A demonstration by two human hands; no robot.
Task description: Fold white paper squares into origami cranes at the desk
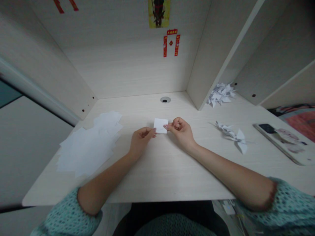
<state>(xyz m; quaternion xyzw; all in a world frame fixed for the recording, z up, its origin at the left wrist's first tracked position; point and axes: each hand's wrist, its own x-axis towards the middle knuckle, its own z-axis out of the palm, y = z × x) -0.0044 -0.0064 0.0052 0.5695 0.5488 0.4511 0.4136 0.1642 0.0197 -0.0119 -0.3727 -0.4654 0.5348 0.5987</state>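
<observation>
A small white square of folded paper [161, 125] is held up just above the middle of the desk. My left hand [142, 139] pinches its lower left corner between thumb and fingers. On the opposite side, my right hand [181, 131] grips the right edge, thumb on the face turned to me. A faint line crosses the lower part of the paper. Left of my left hand lies a spread pile of white paper sheets [91, 146]. Several folded paper pieces [231, 134] rest on the desk to the right of my right hand.
A heap of folded white papers [221, 93] sits behind the upright divider [211, 62]. The phone in a patterned case [283, 141] lies at the right. A round cable hole [165, 100] is at the back of the desk [147, 180]. Red fabric [301, 121] shows at far right.
</observation>
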